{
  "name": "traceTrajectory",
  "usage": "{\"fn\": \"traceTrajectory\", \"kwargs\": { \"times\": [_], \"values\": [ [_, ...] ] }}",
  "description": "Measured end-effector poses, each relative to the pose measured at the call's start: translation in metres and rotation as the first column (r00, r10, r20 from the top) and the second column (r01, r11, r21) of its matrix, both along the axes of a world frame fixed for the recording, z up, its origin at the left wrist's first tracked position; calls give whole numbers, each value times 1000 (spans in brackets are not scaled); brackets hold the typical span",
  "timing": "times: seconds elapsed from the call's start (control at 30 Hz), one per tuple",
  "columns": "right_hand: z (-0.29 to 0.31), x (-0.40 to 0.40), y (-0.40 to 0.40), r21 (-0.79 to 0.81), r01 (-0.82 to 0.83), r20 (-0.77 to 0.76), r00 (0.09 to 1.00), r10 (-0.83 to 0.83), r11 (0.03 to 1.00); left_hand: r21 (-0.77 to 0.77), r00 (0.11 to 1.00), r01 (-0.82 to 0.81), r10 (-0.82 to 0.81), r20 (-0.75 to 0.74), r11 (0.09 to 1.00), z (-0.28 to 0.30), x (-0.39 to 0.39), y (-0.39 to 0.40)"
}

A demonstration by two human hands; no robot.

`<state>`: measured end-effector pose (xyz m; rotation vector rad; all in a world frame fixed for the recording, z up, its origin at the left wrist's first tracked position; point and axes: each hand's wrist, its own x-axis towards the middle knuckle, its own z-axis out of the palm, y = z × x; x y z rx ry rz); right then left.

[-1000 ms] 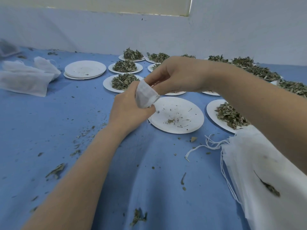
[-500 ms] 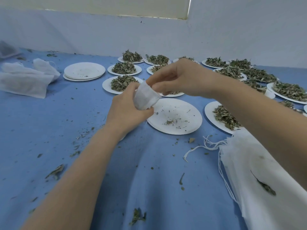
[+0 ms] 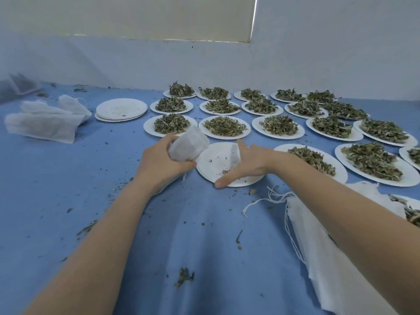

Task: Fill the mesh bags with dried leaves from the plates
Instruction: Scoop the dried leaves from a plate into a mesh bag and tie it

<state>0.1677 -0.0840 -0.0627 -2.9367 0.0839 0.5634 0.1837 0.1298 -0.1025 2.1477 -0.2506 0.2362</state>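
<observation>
1. Left hand (image 3: 162, 162) had a wrapped grip on a filled mesh bag (image 3: 189, 144), held tilted above the near-empty plate (image 3: 211, 176). Bag mouth not visible; whether it was drawn shut, can't tell.
2. Right hand (image 3: 246, 163) was released, fingers spread, thumb on the plate's near rim and fingertips over its far edge. Looked like it was about to lift or bend that plate. Nothing gripped yet.
3. Judgement on the step: only crumbs (image 3: 225, 172) were left on that plate. To do it well, curl the plate into a chute, bring the bag mouth under the low edge, tip slowly. Paper plate is floppy, so support both edges or the crumbs spill onto the cloth.
4. Keep the left grip low on the bag body, not the mouth, else it pinches the opening closed.
5. Then the spent plate likely belonged on the empty plate stack (image 3: 120, 109), far left of the full ones.
6. Plenty of work remained: many full plates of dried leaves (image 3: 225, 126) sat in rows behind and to the right.
7. Empty mesh bags (image 3: 336, 258) with loose drawstrings (image 3: 272, 198) lay at near right; another pile of bags (image 3: 43, 122) at far left, contents unclear.
8. Surface (image 3: 68, 189) was covered in blue cloth, wrinkled, with leaf scraps scattered over it.
9. Room: plain pale wall (image 3: 318, 53) right behind the surface, a lighter panel (image 3: 159, 17) upper centre.
</observation>
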Motion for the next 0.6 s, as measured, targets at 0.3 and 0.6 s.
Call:
{"fn": "traceTrajectory", "kwargs": {
  "times": [0.3,0.6],
  "values": [
    [7,0,21,64,-75,43,996,72,995,-81,975,-220,222,20,972,24,1,33],
    [62,89,137,51,-237,305,929,211,970,-250,893,-445,448,-46,860,71,41,123]
  ]
}}
